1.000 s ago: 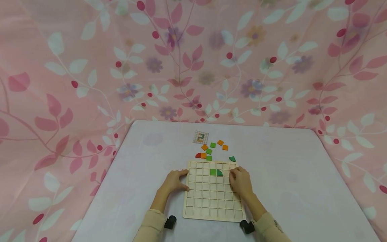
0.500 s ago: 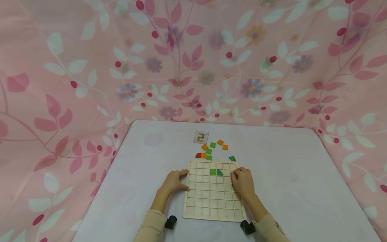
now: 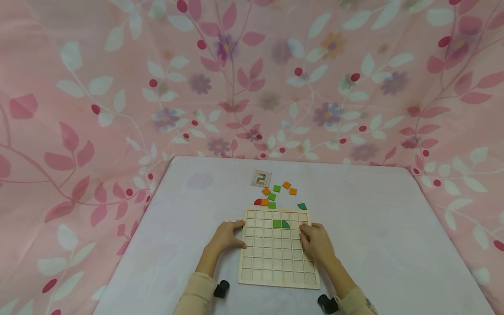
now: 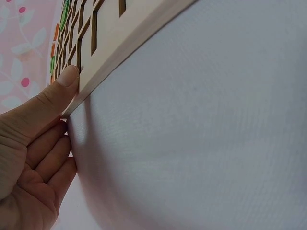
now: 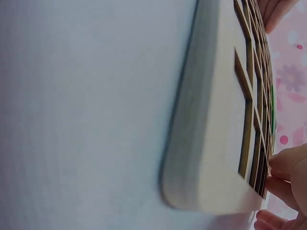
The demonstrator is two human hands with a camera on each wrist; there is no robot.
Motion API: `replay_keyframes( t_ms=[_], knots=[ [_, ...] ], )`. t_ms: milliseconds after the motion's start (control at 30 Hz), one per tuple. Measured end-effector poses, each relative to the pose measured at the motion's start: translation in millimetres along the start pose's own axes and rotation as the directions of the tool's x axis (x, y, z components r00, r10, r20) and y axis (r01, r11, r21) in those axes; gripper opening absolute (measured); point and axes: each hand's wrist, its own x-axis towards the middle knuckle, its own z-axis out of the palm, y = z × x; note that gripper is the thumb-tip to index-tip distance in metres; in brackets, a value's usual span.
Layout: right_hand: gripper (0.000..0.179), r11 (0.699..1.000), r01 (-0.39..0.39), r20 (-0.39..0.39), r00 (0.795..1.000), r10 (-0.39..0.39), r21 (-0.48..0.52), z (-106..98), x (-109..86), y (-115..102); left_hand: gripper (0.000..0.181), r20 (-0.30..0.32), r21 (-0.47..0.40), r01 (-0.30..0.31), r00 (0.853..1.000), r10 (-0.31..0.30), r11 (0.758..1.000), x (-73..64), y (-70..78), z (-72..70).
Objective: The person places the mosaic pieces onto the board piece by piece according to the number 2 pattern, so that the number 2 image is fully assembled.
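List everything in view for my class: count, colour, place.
Grid board: 1, pale wood, on the table
Pattern card: 1, pale, near the table's far edge
Green square tiles: 4, green, one on the board, three beyond it
Orange square tiles: 4, orange, beyond the board
Quarter-circle tiles: 2, dark green, one on the board, one beyond it
Red quarter-circle: 1, red, beside an orange tile
Table: 1, white, under the board
Floral backdrop: 1, pink, behind the table
Wrist devices: 2, black, by the sleeves
Sleeves: 2, beige, on both arms
Left hand: 1, at the board's left edge
Right hand: 1, at the board's right edge
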Motion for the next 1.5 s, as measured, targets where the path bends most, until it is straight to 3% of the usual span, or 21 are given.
replay_keyframes(
  t_ms=[133, 433, 600, 733, 800, 900, 1000, 1067, 1133, 1267, 1367, 1500],
  knots=[
    [0.021, 0.998, 0.07, -0.009, 0.998, -0.07, -0.01, 3, 0.2, -6, 0.078, 0.002, -0.007, 0.015, 1.0, -0.015, 1.0, -0.5, -1.6, 0.8],
    [0.028, 0.994, -0.078, 0.131, 0.988, 0.087, -0.07, 6, -3.8, -21, 0.078, 0.002, -0.009, 0.018, 1.0, -0.018, 1.0, -2.5, -4.1, 1.5],
    [0.033, 0.994, -0.103, 0.163, 0.981, 0.109, -0.042, 9, 0.2, -23, 0.078, 0.004, -0.015, 0.032, 0.999, -0.032, 0.999, -3.3, -4.1, 1.8],
    [0.033, 0.994, -0.109, 0.177, 0.978, 0.111, -0.024, 8, 5.2, -22, 0.077, 0.007, -0.008, 0.009, 1.0, -0.009, 1.0, -2.4, -3.0, 1.4],
    [0.029, 0.995, -0.099, 0.148, 0.984, 0.1, -0.009, 8, 8.9, -19, 0.076, 0.008, -0.007, 0.003, 1.0, -0.003, 1.0, -1.7, -3.0, 1.3],
    [0.025, 0.999, -0.034, 0.039, 0.999, 0.034, 0.019, 11, 18.7, -13, 0.076, 0.005, -0.014, 0.013, 1.0, -0.013, 1.0, -1.3, -3.3, 0.6],
    [0.024, 0.999, 0.035, -0.082, 0.996, -0.032, 0.037, 14, 34.8, -5, 0.076, 0.003, -0.007, 0.011, 1.0, -0.011, 1.0, -0.9, -4.4, -0.1],
    [0.025, 0.997, 0.046, -0.11, 0.993, -0.039, 0.062, 15, 46.5, 1, 0.076, 0.003, -0.007, 0.009, 1.0, -0.009, 1.0, -0.6, -4.7, -0.4],
    [0.026, 0.995, 0.016, -0.091, 0.996, -0.008, 0.094, 15, 57.2, 8, 0.076, 0.005, -0.004, 0.008, 1.0, -0.008, 1.0, -0.5, -4.4, -0.2],
    [0.031, 0.984, -0.128, 0.035, 0.992, 0.125, 0.121, 13, 72.9, 17, 0.076, 0.011, -0.003, 0.011, 1.0, -0.011, 1.0, 0.0, -2.8, 0.5],
    [0.036, 0.961, -0.252, 0.147, 0.961, 0.235, 0.116, 10, 79.0, 22, 0.076, 0.013, -0.001, 0.005, 1.0, -0.005, 1.0, 0.8, -2.1, 0.7],
    [0.035, 0.945, -0.311, 0.217, 0.934, 0.284, 0.099, 12, 82.3, 29, 0.076, 0.014, 0.008, -0.002, 1.0, 0.002, 1.0, 0.8, -1.1, 0.1]
  ],
)
